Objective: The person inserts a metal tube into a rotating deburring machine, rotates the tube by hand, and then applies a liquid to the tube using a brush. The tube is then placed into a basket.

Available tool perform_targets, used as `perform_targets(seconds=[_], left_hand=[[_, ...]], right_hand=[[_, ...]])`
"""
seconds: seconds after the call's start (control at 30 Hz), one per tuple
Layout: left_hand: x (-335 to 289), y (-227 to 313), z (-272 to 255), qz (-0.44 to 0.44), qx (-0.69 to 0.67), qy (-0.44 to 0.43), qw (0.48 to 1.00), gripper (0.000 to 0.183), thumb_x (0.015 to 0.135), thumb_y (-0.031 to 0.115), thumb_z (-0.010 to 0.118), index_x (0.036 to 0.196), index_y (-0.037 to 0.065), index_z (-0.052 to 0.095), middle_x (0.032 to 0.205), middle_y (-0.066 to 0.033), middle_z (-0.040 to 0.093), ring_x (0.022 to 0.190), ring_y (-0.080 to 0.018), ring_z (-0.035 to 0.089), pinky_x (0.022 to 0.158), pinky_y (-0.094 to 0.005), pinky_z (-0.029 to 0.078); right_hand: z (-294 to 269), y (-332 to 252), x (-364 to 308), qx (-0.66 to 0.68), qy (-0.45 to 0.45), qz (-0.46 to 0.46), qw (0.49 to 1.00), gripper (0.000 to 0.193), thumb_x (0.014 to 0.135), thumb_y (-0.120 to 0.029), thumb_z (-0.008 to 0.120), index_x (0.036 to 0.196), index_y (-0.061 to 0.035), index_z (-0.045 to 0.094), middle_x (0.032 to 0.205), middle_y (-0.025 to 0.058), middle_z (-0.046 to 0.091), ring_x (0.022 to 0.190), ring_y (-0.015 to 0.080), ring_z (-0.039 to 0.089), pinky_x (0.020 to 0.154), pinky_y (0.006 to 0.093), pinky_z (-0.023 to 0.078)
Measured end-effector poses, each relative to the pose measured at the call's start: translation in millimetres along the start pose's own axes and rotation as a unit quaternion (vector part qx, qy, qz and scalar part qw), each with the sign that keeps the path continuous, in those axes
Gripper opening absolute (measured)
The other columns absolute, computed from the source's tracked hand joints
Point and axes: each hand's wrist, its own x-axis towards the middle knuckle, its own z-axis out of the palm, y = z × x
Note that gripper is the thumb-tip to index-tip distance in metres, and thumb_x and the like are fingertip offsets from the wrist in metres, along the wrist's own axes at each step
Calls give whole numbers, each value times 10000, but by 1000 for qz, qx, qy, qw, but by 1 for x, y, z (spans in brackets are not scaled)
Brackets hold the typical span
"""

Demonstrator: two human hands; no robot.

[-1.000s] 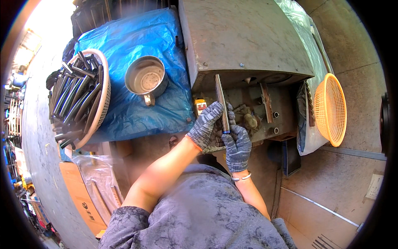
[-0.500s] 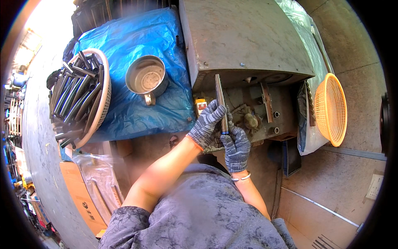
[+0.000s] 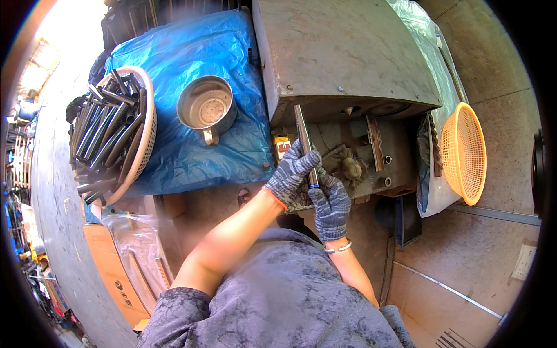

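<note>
A slim, shiny metal tube [image 3: 303,131] is held upright-slanting in front of me, its far end pointing toward a grey metal machine housing [image 3: 348,58]. My left hand [image 3: 292,176], in a grey knitted glove, wraps round the tube's middle. Closed at its near end is my gloved right hand [image 3: 331,206], fingers pressed against the tube; some fingertips are hidden behind it. Beyond the hands, under the housing, lie a crumpled rag-like lump [image 3: 351,168] and a flat rusty metal bar [image 3: 374,142].
At left, a pale basket [image 3: 152,124] brims with dark tubes [image 3: 104,130]. Next to it a metal mug [image 3: 207,107] stands on blue plastic sheeting [image 3: 174,159]. An orange mesh basket [image 3: 464,153] sits tilted at right. A cardboard box [image 3: 113,278] is at lower left.
The tube's far end has swung slightly left, and its visible face looks shinier now. Both hands stay on it in nearly the same place.
</note>
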Motion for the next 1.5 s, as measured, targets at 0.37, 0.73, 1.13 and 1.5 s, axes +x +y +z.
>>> perform_targets(seconds=[0.37,0.73,1.13,1.5], left_hand=[[-2,2,5,5,31,23,999,277,821,225,745,989,122,550,822,13,571,749,-114,583,672,-271,506],[1,9,2,12,179,22,984,342,970,375,516,1064,54,585,948,-12,609,852,-93,557,769,-245,467],[-14,11,44,29,205,81,975,213,960,190,544,1150,100,508,947,-46,609,777,-141,597,685,-295,522],[13,-5,27,46,471,-99,875,345,885,33,587,1212,90,492,871,18,498,744,-71,479,662,-220,447]], right_hand=[[-1,-10,1,-7,-13,21,1000,318,863,-105,681,1136,35,596,1053,76,644,943,126,592,843,268,480],[2,-16,9,151,-19,137,979,215,934,-126,567,1097,9,609,1004,43,633,889,116,575,823,259,470],[-16,-9,14,337,-70,162,925,361,912,-101,616,1258,-45,531,1206,21,588,1087,146,532,948,294,446],[-83,29,13,325,14,176,929,256,840,-206,720,1000,-80,566,790,-19,581,675,75,552,576,232,472]])
